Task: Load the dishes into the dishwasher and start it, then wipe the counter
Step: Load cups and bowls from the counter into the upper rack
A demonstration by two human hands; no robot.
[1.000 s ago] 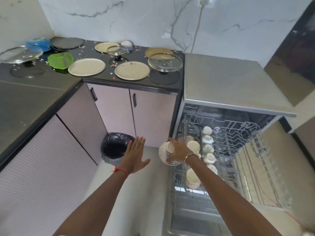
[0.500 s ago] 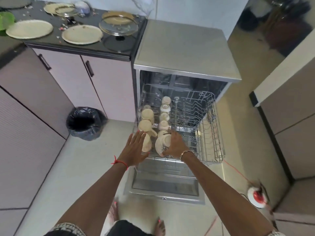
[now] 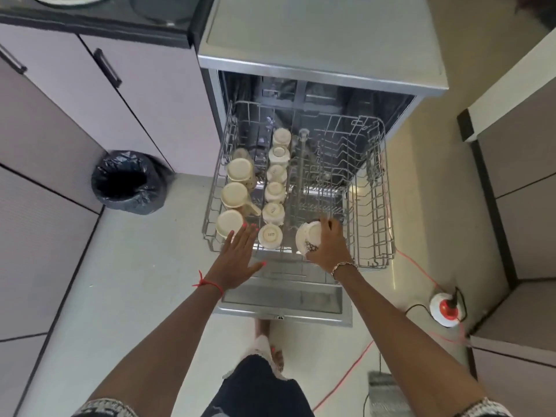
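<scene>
Dishwasher [image 3: 322, 40] took up most of the shot. Its door [image 3: 282, 302] was dropped flat and the upper rack [image 3: 380, 206] was pulled all the way out over it. Pale cabinets [image 3: 144, 94] ran along the left under a dark desk [image 3: 90, 19] that only just showed at the top edge. A bin [image 3: 129, 203] lined with a black bag sat on the floor in the corner between the cabinets and the dishwasher, well clear of both arms.

Both arms reached straight forward and down from the bottom of the frame to the front edge of the rack. The left hand [image 3: 237, 260] was flat, palm down, with straight, slightly spread fingers. It held nothing and hovered over the front-left corner. Its fingertips were right by the nearest mug and small cup, but I couldn't tell if they actually touched. The right hand [image 3: 329, 245] had its fingers curled over a white bowl [image 3: 308, 239] with a dark pattern. It held the bowl tilted on edge at the front middle of the rack, just beside the cup row.

The left side of the rack was already full: three mugs [image 3: 234, 195] upside down along the left wall, then a column of six small cups [image 3: 274, 191], also upside down. The right half was bare wire.

There was also a white-and-red cord reel [image 3: 445, 308] on the floor to the right, a bracelet [image 3: 343, 266] on the right wrist and a red thread [image 3: 207, 282] on the left.
</scene>
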